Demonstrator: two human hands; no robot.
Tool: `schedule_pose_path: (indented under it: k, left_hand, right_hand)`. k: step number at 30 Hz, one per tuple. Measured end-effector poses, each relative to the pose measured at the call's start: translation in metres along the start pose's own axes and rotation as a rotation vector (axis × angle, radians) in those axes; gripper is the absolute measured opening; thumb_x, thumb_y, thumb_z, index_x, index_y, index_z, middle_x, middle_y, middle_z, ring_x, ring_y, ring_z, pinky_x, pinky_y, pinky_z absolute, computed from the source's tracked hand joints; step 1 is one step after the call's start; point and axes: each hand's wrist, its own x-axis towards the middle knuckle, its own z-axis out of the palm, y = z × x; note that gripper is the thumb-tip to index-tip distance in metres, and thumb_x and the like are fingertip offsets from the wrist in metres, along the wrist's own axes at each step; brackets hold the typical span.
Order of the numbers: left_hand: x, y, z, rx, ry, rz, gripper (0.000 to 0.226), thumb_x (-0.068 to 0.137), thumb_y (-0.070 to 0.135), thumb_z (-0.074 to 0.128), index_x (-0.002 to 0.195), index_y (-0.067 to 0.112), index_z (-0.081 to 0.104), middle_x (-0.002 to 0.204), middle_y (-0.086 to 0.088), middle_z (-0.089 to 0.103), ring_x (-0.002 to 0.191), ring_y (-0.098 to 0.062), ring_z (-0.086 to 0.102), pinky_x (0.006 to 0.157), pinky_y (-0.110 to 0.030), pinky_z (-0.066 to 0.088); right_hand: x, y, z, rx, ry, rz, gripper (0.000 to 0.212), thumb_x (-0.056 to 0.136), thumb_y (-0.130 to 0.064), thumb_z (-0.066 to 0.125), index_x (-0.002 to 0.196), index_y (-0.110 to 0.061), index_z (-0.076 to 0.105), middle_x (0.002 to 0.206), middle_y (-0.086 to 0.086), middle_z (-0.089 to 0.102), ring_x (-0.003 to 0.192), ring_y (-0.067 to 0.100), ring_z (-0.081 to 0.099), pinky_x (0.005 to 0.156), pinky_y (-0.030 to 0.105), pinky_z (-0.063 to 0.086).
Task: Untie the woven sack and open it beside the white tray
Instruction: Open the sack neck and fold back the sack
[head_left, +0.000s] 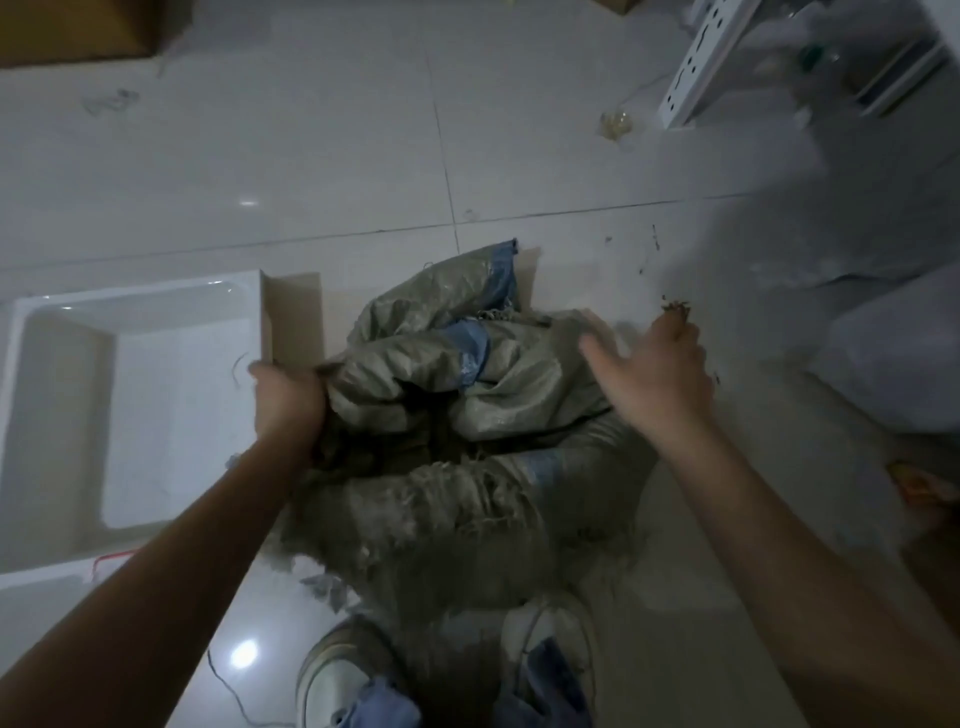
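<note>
A grey-green woven sack (467, 395) with blue stripes stands on the tiled floor, its mouth crumpled and frayed, with a dark gap in the middle. My left hand (285, 400) grips the sack's left rim in a fist. My right hand (654, 374) hovers over the sack's right side, thumb spread, and some brownish fibres show at its fingertips; whether it pinches them is unclear. The white tray (67, 415) lies on the floor directly left of the sack.
A cardboard flap (291, 322) stands between tray and sack. My shoes (337, 675) are at the bottom. White bags (893, 353) lie to the right, a white perforated rack (701, 62) at top right and a cardboard box (72, 31) at top left.
</note>
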Motion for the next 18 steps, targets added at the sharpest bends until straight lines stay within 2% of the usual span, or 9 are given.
schedule_pose_path:
  k: [2, 5, 6, 7, 9, 11, 14, 16, 18]
  left_hand:
    - [-0.016, 0.007, -0.003, 0.343, 0.192, 0.463, 0.039, 0.084, -0.002, 0.046, 0.123, -0.005, 0.049, 0.125, -0.027, 0.051, 0.116, -0.041, 0.050, 0.097, -0.048, 0.042]
    - [-0.041, 0.031, 0.014, 0.703, 0.194, 1.278, 0.049, 0.071, 0.001, 0.064, 0.120, -0.003, 0.057, 0.120, -0.024, 0.060, 0.111, -0.037, 0.058, 0.095, -0.044, 0.047]
    - [-0.049, 0.042, 0.024, 0.794, 0.125, 1.439, 0.058, 0.073, 0.011, 0.065, 0.128, -0.001, 0.052, 0.128, -0.024, 0.057, 0.120, -0.038, 0.055, 0.101, -0.046, 0.044]
    - [-0.052, 0.054, 0.035, 0.920, 0.023, 1.488, 0.068, 0.079, 0.023, 0.062, 0.140, 0.000, 0.039, 0.142, -0.024, 0.045, 0.134, -0.037, 0.042, 0.110, -0.048, 0.033]
    - [-0.049, 0.070, 0.060, 1.222, -0.154, 1.398, 0.086, 0.088, 0.043, 0.051, 0.151, 0.008, 0.004, 0.160, -0.017, 0.007, 0.148, -0.034, 0.005, 0.119, -0.050, 0.006]
    - [-0.036, 0.076, 0.081, 1.411, -0.173, 1.361, 0.087, 0.092, 0.043, 0.047, 0.151, 0.017, -0.011, 0.161, -0.012, -0.007, 0.148, -0.035, -0.007, 0.119, -0.054, 0.001]
    - [-0.016, 0.069, 0.091, 1.454, -0.220, 1.292, 0.074, 0.097, 0.029, 0.039, 0.151, 0.022, -0.011, 0.161, -0.011, 0.002, 0.147, -0.035, 0.011, 0.116, -0.054, 0.020]
    - [-0.006, 0.060, 0.080, 1.376, -0.249, 1.181, 0.073, 0.097, 0.026, 0.041, 0.151, 0.023, -0.008, 0.157, -0.012, 0.017, 0.135, -0.036, 0.036, 0.101, -0.045, 0.040]
    - [0.002, 0.052, 0.061, 1.299, -0.212, 1.035, 0.072, 0.097, 0.025, 0.040, 0.151, 0.021, -0.007, 0.151, -0.014, 0.029, 0.121, -0.037, 0.051, 0.084, -0.042, 0.048]
  right_hand:
    - [-0.020, 0.004, 0.002, -0.046, -0.278, 0.104, 0.108, 0.075, -0.079, 0.043, 0.149, -0.007, 0.011, 0.153, 0.017, 0.024, 0.136, 0.036, 0.033, 0.105, 0.047, 0.036]
    - [-0.031, 0.003, 0.018, 0.109, -0.589, 0.263, 0.117, 0.073, -0.082, 0.040, 0.151, -0.007, -0.006, 0.159, 0.017, 0.011, 0.140, 0.036, 0.029, 0.107, 0.043, 0.035]
    - [-0.034, 0.000, 0.026, 0.147, -0.615, 0.288, 0.118, 0.074, -0.080, 0.043, 0.150, -0.007, -0.012, 0.159, 0.017, 0.003, 0.141, 0.036, 0.028, 0.107, 0.042, 0.035]
    - [-0.036, -0.005, 0.035, 0.177, -0.605, 0.305, 0.120, 0.075, -0.077, 0.047, 0.149, -0.007, -0.017, 0.159, 0.019, -0.003, 0.141, 0.037, 0.026, 0.107, 0.041, 0.034]
    - [-0.038, -0.012, 0.055, 0.229, -0.531, 0.301, 0.123, 0.077, -0.062, 0.063, 0.147, -0.004, -0.020, 0.157, 0.024, -0.008, 0.140, 0.039, 0.027, 0.107, 0.039, 0.035]
    - [-0.041, -0.014, 0.071, 0.259, -0.462, 0.245, 0.116, 0.078, -0.038, 0.073, 0.148, -0.006, -0.015, 0.154, 0.026, -0.006, 0.134, 0.041, 0.033, 0.105, 0.039, 0.037]
    - [-0.037, 0.001, 0.078, 0.299, -0.395, 0.024, 0.102, 0.083, -0.023, 0.070, 0.151, -0.015, -0.006, 0.156, 0.021, -0.006, 0.132, 0.038, 0.036, 0.103, 0.039, 0.038]
    - [-0.024, 0.019, 0.069, 0.345, -0.383, -0.144, 0.098, 0.084, -0.030, 0.069, 0.152, -0.020, 0.000, 0.158, 0.015, -0.002, 0.138, 0.033, 0.030, 0.108, 0.039, 0.033]
    - [-0.003, 0.040, 0.055, 0.287, -0.421, -0.294, 0.090, 0.084, -0.027, 0.066, 0.152, -0.024, 0.007, 0.158, 0.011, 0.011, 0.140, 0.031, 0.029, 0.112, 0.041, 0.030]
